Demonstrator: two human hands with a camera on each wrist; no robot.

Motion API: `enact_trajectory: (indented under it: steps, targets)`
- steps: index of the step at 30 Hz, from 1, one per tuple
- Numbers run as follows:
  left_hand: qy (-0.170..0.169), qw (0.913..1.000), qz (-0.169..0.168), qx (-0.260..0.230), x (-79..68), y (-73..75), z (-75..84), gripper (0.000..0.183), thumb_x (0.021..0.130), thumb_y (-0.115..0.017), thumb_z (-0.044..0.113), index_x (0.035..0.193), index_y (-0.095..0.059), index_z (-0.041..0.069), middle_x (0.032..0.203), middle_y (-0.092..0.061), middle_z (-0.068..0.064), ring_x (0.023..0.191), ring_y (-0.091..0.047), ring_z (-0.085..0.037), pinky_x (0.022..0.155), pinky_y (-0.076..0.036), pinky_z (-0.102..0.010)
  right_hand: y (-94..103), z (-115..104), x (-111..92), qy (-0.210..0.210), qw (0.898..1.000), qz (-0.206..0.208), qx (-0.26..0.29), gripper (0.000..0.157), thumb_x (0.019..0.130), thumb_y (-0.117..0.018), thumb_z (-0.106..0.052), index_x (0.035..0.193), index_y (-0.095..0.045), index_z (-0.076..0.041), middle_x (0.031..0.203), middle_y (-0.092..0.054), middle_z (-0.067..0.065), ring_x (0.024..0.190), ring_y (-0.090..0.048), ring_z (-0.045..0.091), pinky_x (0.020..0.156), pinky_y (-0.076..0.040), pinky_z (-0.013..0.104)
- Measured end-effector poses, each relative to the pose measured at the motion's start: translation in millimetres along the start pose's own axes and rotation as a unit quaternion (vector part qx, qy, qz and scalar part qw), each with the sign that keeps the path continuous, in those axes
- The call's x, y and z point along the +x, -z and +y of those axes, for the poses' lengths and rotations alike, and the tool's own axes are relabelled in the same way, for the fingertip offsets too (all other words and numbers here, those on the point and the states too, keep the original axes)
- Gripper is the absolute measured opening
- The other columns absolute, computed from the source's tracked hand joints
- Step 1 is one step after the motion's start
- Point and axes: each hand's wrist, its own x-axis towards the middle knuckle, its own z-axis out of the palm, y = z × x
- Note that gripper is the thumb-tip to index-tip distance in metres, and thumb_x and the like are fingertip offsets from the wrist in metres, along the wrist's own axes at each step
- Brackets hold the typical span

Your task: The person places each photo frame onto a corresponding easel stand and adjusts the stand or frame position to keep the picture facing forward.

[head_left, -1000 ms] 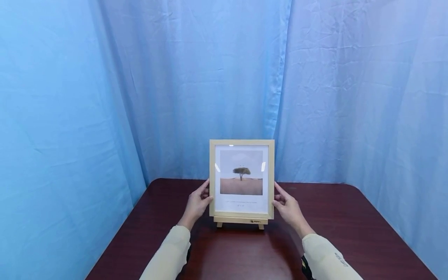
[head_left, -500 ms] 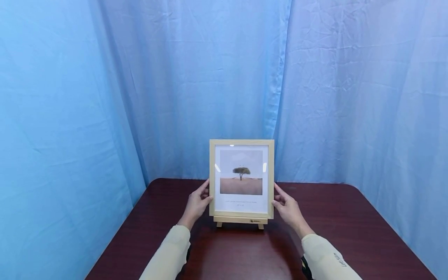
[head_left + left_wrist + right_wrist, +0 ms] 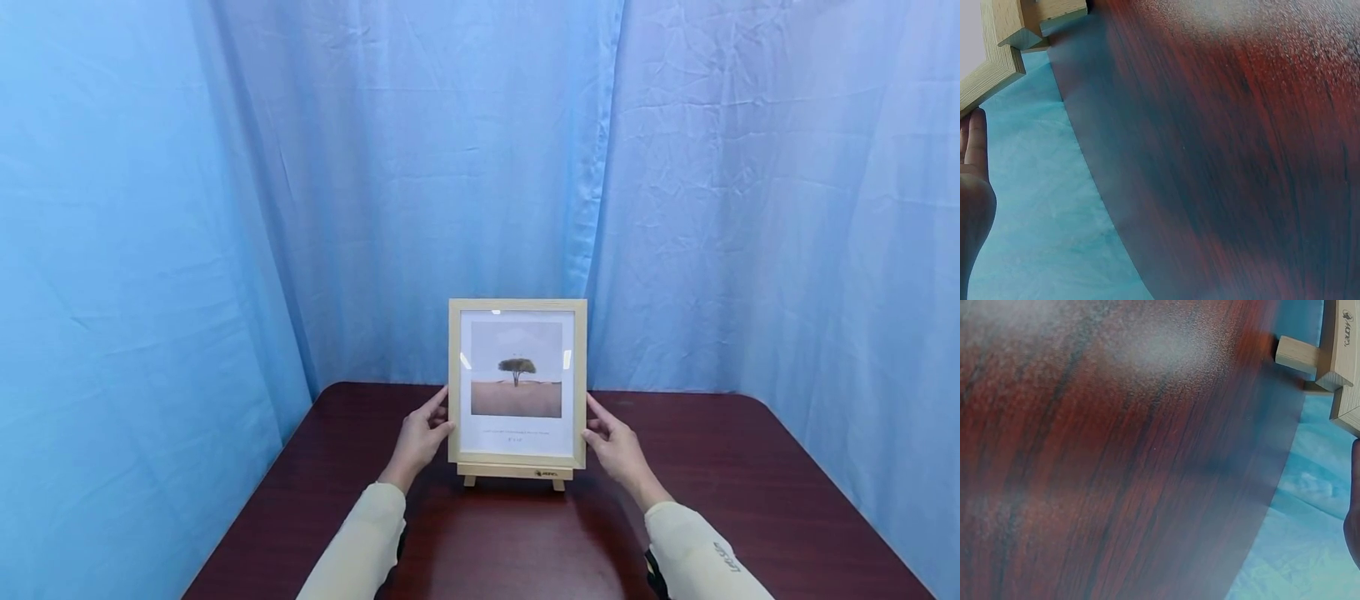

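A light wooden picture frame (image 3: 517, 460) stands upright on a small wooden easel (image 3: 495, 472) in the head view. Behind its glass is a print (image 3: 516, 375) of a lone tree in a field. My left hand (image 3: 420, 435) holds the frame's left side low down, thumb at the front edge and fingers reaching along the side. On the opposite side, my right hand (image 3: 617, 443) grips the lower right edge the same way. Both wrist views catch only a corner of frame and easel, with part of the left hand (image 3: 974, 175) and right hand (image 3: 1354, 509) at the border.
The easel's short feet (image 3: 558, 485) rest on a dark red-brown table (image 3: 510, 542) with rounded far corners. Blue curtains (image 3: 450, 167) hang behind it and along both sides. Light reflects off the glass and the tabletop.
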Motion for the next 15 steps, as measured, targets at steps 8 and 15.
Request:
enact_trajectory:
  steps: [8, 15]
  targets:
    - [-0.005, 1.0000, 0.000, -0.005, 0.0, -0.1, 0.5, 0.064, 0.092, -0.066, -0.005, 0.150, -0.046, 0.013, 0.108, -0.068, -0.015, 0.097, -0.066, -0.028, 0.084, -0.057, -0.039, 0.3, 1, 0, -0.001, 1.000, 0.000, -0.006, 0.062, 0.096, -0.061, 0.002, 0.153, -0.041, -0.012, 0.108, -0.068, 0.020, 0.095, -0.063, 0.026, 0.076, -0.054, 0.027]
    - [0.000, 0.9973, -0.034, 0.065, -2.2, 12.7, -1.4, 0.056, 0.095, -0.064, 0.000, 0.148, -0.049, 0.012, 0.106, -0.068, -0.010, 0.093, -0.065, -0.023, 0.078, -0.056, -0.037, 4.0, 3, -2, 0.007, 0.999, -0.008, -0.035, 0.059, 0.096, -0.059, 0.003, 0.151, -0.043, -0.010, 0.106, -0.069, 0.018, 0.092, -0.067, 0.026, 0.076, -0.057, 0.031]
